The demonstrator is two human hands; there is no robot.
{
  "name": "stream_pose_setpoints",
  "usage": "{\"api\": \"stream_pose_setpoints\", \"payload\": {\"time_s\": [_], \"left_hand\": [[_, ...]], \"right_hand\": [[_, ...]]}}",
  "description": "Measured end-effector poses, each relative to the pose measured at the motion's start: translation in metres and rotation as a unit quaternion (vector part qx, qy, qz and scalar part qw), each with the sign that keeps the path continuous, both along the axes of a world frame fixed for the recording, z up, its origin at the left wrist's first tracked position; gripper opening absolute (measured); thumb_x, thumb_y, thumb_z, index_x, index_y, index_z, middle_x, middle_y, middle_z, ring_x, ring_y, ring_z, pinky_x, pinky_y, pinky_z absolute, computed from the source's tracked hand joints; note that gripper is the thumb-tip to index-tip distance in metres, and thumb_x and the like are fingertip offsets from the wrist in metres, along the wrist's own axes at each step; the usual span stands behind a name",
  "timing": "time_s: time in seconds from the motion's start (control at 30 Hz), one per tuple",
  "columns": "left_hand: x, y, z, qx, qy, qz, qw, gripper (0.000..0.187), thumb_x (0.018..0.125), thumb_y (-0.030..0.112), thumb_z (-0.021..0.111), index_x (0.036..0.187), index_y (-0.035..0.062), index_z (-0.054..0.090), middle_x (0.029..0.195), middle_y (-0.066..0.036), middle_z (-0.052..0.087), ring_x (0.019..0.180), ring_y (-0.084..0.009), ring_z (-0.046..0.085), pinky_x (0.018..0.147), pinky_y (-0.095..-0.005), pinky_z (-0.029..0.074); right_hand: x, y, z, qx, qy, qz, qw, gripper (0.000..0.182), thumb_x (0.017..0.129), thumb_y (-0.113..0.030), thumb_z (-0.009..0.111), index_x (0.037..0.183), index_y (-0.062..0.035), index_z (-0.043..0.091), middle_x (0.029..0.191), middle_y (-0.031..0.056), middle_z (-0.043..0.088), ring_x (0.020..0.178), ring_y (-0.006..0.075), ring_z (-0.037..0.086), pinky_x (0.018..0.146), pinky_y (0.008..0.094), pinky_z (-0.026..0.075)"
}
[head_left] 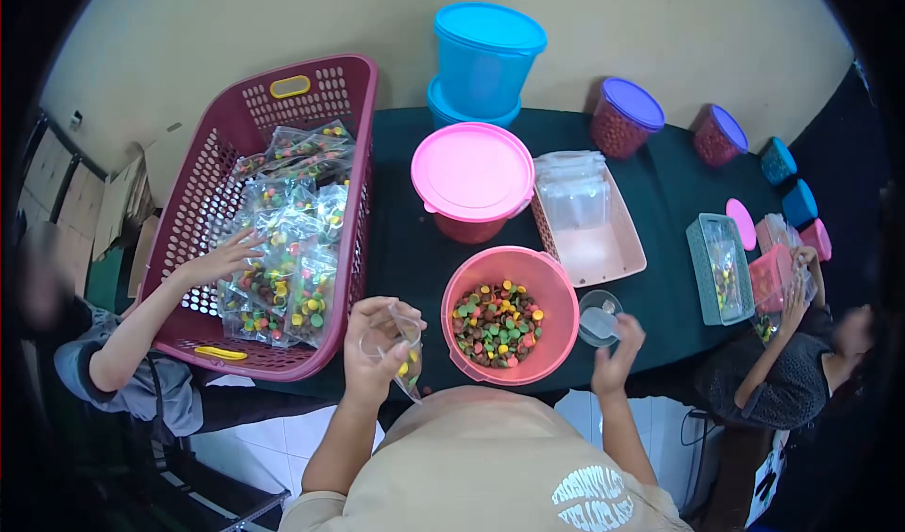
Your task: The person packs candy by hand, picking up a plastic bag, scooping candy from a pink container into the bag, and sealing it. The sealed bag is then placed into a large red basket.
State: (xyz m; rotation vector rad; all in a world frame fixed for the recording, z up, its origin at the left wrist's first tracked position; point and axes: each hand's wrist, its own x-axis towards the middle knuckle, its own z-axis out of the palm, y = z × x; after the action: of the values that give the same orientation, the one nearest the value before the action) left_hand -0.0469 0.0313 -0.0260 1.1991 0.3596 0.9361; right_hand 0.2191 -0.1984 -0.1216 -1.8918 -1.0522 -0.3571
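Observation:
My left hand is closed around the upper part of a clear plastic bag, whose mouth gapes. A few yellow and dark candies show low in the bag. My right hand has its fingers at the edge of a small translucent scoop, seemingly pinching it. Beneath that scoop is a round clear container. Between my hands stands a pink tub holding colourful round candies in brown, green, yellow and red.
A large maroon basket on the left holds filled bags; a co-worker's hand reaches in. Behind the tub are a pink-lidded bucket, blue tubs and a tray of clear bags. Another person's hands work at right near a grey-green basket.

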Motion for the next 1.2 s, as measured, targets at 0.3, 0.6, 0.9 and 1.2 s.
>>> {"api": "stream_pose_setpoints", "payload": {"time_s": [0.3, 0.6, 0.9, 1.2], "left_hand": [[0.007, -0.018, -0.004, 0.009, 0.026, -0.045, 0.999, 0.056, 0.077, 0.016, 0.072, 0.122, 0.0058, 0.04, 0.109, -0.014, 0.054, 0.101, -0.0213, 0.056, 0.087, -0.0348, 0.046], [-0.009, -0.022, 0.0, -0.025, 0.065, 0.01, 0.997, 0.052, 0.079, 0.009, 0.069, 0.123, 0.0065, 0.041, 0.11, -0.012, 0.055, 0.1, -0.0185, 0.055, 0.084, -0.0332, 0.047], [0.0, -0.032, 0.006, 0.091, 0.062, -0.062, 0.992, 0.053, 0.081, 0.007, 0.069, 0.126, 0.0066, 0.04, 0.112, -0.01, 0.057, 0.102, -0.0155, 0.056, 0.089, -0.0314, 0.046], [-0.002, -0.017, -0.003, 0.069, 0.01, 0.001, 0.998, 0.045, 0.082, 0.004, 0.068, 0.106, 0.0084, 0.031, 0.123, -0.02, 0.049, 0.115, -0.0234, 0.051, 0.098, -0.0387, 0.041]], "right_hand": [[-0.047, 0.048, 0.008, -0.143, -0.028, 0.185, 0.972, 0.04, 0.088, -0.043, 0.053, 0.116, -0.0151, 0.059, 0.13, 0.0113, 0.049, 0.126, 0.0321, 0.037, 0.109, 0.0585, 0.016], [-0.012, 0.16, 0.085, -0.133, -0.106, 0.181, 0.969, 0.028, 0.082, -0.012, 0.062, 0.109, -0.0125, 0.06, 0.11, 0.0063, 0.06, 0.112, 0.0252, 0.053, 0.103, 0.0533, 0.027], [0.011, 0.229, 0.081, -0.229, -0.219, 0.181, 0.931, 0.011, 0.078, -0.015, 0.065, 0.088, -0.0115, 0.062, 0.087, 0.0049, 0.061, 0.094, 0.0229, 0.057, 0.1, 0.0537, 0.031], [-0.038, 0.081, 0.109, -0.285, -0.139, 0.27, 0.909, 0.015, 0.076, -0.013, 0.067, 0.088, -0.0099, 0.06, 0.099, 0.0044, 0.059, 0.103, 0.0246, 0.054, 0.105, 0.0593, 0.022]]}}
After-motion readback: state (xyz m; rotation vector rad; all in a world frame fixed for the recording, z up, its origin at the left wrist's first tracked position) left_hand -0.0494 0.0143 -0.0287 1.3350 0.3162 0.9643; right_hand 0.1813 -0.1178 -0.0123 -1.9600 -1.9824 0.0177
